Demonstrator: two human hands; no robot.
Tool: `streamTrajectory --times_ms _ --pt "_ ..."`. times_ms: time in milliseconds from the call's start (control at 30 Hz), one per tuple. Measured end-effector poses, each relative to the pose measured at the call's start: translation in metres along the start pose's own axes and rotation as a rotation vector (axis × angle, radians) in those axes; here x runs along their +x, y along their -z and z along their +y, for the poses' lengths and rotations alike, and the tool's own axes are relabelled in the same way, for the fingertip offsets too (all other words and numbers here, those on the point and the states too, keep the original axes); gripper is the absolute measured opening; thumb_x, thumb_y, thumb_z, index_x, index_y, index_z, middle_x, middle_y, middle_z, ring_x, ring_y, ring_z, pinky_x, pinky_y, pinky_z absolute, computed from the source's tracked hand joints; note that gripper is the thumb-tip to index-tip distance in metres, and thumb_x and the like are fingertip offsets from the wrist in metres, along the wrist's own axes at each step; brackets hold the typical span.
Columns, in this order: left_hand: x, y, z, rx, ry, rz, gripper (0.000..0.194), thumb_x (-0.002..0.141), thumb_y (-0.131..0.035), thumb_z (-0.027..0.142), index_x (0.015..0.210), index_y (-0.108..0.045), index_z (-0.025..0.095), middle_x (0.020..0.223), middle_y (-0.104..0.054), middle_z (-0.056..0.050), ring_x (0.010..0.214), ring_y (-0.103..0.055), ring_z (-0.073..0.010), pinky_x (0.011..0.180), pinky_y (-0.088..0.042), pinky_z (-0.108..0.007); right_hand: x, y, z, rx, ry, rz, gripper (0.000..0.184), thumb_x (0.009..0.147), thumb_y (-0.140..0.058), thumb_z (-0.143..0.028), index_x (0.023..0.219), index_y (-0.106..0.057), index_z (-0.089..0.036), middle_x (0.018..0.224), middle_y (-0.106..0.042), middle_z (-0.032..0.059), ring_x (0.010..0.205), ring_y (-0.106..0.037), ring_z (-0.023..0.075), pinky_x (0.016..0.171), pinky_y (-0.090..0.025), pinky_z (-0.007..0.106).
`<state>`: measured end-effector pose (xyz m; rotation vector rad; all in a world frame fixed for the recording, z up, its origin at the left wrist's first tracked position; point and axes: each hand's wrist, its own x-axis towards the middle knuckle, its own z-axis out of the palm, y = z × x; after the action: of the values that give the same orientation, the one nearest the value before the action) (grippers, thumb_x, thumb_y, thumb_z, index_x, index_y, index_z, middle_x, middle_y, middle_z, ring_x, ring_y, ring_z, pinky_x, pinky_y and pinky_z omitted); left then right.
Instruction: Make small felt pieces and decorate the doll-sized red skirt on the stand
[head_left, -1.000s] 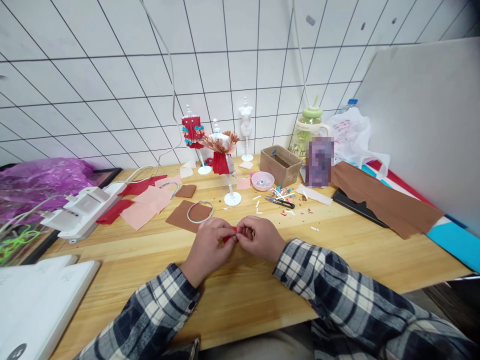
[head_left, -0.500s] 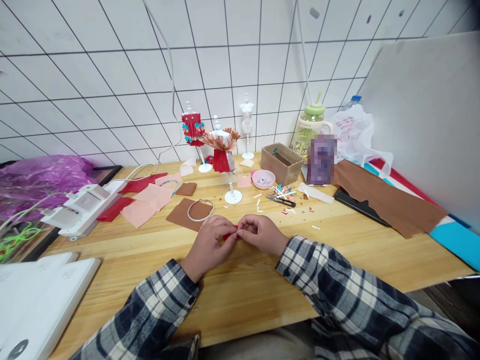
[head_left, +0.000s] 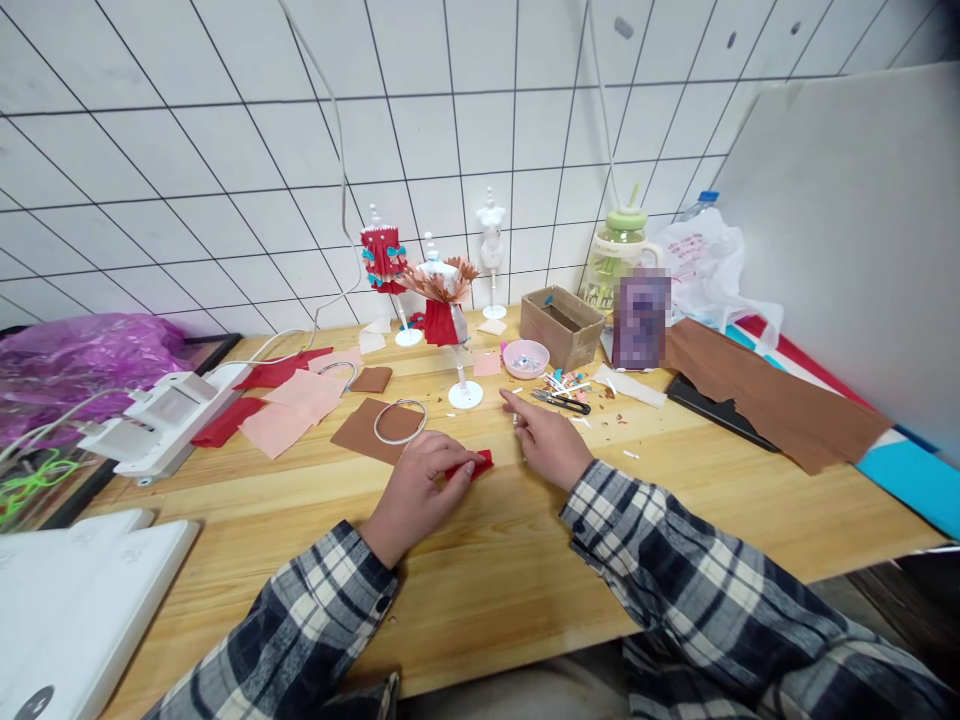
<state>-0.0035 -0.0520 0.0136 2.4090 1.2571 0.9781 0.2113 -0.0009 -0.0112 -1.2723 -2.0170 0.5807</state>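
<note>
A small folded piece of red crepe paper or cloth point(head_left: 482, 464) is pinched between the thumb and fingers of my left hand point(head_left: 418, 490), low over the wooden table. Apart from it, to the right, my right hand point(head_left: 553, 442) holds nothing that I can see; its index finger stretches forward and the other fingers are partly hidden. Just beyond its fingertip are a pink dish point(head_left: 526, 359) of small shiny bits and black thread snips point(head_left: 561, 402). Ahead stands a small white dress form point(head_left: 466, 394) with a red skirt and brown-pink petal-like trim.
Behind are a dress form in red point(head_left: 383, 262) and a bare white one point(head_left: 492, 250). A cardboard box point(head_left: 574, 345), a phone point(head_left: 639, 325) and a green-lidded jug point(head_left: 621, 250) stand right. Brown paper point(head_left: 360, 430), a ring point(head_left: 400, 422) and a power strip point(head_left: 169, 425) lie left.
My right hand has let go of the red piece and moved right and forward, its index finger now extended. My left hand stays in place, still pinching the red piece.
</note>
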Motion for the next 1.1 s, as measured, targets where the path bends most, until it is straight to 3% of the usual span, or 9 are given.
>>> streamTrajectory --times_ms 167,367,467,667,800,867,967,1033,1100 --pt "-0.001 0.002 0.000 0.043 -0.036 -0.009 0.020 0.090 -0.054 0.023 0.096 -0.073 0.023 0.084 -0.069 -0.005 0.081 -0.059 -0.0180 0.077 -0.044 -0.034 -0.002 0.001 -0.017 0.113 0.021 0.059 0.014 0.083 -0.061 -0.021 0.088 -0.073 -0.019 0.080 -0.069 0.0035 0.065 -0.055 0.0132 0.066 -0.044 0.027" --pt "0.000 0.001 -0.001 0.076 -0.065 -0.014 0.018 0.090 -0.055 0.023 0.094 -0.073 0.022 0.085 -0.069 -0.004 0.080 -0.058 -0.0176 0.076 -0.043 -0.035 -0.006 -0.006 -0.028 0.409 -0.034 -0.088 0.020 0.077 -0.071 -0.030 0.092 -0.075 -0.017 0.077 -0.067 0.0017 0.054 -0.041 0.0087 0.051 -0.035 0.022" --pt "0.000 0.000 -0.001 0.077 -0.060 -0.028 0.017 0.089 -0.055 0.022 0.091 -0.072 0.020 0.084 -0.069 -0.004 0.079 -0.058 -0.0175 0.075 -0.042 -0.035 -0.008 -0.011 -0.027 0.396 -0.019 -0.091 0.015 0.075 -0.074 -0.028 0.087 -0.075 -0.018 0.072 -0.065 0.0001 0.055 -0.041 0.0090 0.052 -0.034 0.022" --pt "-0.001 -0.001 0.000 0.057 0.012 -0.032 0.018 0.090 -0.056 0.027 0.088 -0.073 0.021 0.085 -0.069 -0.005 0.081 -0.058 -0.0184 0.077 -0.042 -0.036 -0.012 -0.008 -0.034 0.212 0.193 -0.040 0.004 0.079 -0.070 -0.022 0.079 -0.073 -0.019 0.069 -0.063 -0.0007 0.060 -0.046 0.0103 0.060 -0.036 0.024" --pt "0.000 0.001 -0.002 0.073 0.116 -0.112 0.026 0.093 -0.051 0.036 0.103 -0.072 0.024 0.093 -0.068 -0.006 0.088 -0.058 -0.0198 0.079 -0.042 -0.036 -0.010 -0.003 -0.035 0.349 0.116 -0.041 0.007 0.080 -0.067 -0.023 0.077 -0.070 -0.017 0.066 -0.060 -0.0005 0.059 -0.048 0.0106 0.057 -0.038 0.023" --pt "-0.001 0.000 -0.005 0.140 0.138 -0.157 0.035 0.091 -0.053 0.043 0.116 -0.067 0.023 0.105 -0.066 -0.008 0.098 -0.057 -0.0228 0.085 -0.041 -0.039 -0.007 0.000 -0.030 0.506 -0.005 -0.076 0.016 0.083 -0.063 -0.030 0.085 -0.070 -0.017 0.071 -0.064 0.0013 0.058 -0.051 0.0106 0.055 -0.041 0.024" --pt "-0.004 -0.003 -0.009 0.280 0.158 -0.198 0.067 0.077 -0.064 0.059 0.131 -0.055 0.021 0.122 -0.060 -0.011 0.115 -0.050 -0.0312 0.096 -0.034 -0.048 -0.004 0.003 -0.018 0.662 -0.072 -0.215 0.046 0.086 -0.057 -0.035 0.129 -0.055 -0.020 0.104 -0.070 0.0074 0.077 -0.064 0.0150 0.066 -0.049 0.028" --pt "-0.005 -0.007 -0.010 0.348 0.187 -0.221 0.079 0.070 -0.067 0.064 0.134 -0.051 0.021 0.125 -0.058 -0.013 0.119 -0.046 -0.0345 0.099 -0.028 -0.053 -0.004 0.004 -0.011 0.552 0.010 -0.291 0.080 0.079 -0.065 -0.030 0.150 -0.027 -0.025 0.126 -0.062 0.0097 0.107 -0.060 0.0211 0.087 -0.047 0.037" --pt "-0.006 -0.010 -0.012 0.384 0.222 -0.232 0.078 0.069 -0.068 0.064 0.132 -0.052 0.021 0.122 -0.060 -0.012 0.117 -0.047 -0.0345 0.098 -0.025 -0.054 -0.006 0.001 -0.008 0.321 0.085 -0.316 0.108 0.067 -0.076 -0.025 0.153 -0.011 -0.028 0.134 -0.057 0.0101 0.125 -0.048 0.0267 0.102 -0.036 0.046"
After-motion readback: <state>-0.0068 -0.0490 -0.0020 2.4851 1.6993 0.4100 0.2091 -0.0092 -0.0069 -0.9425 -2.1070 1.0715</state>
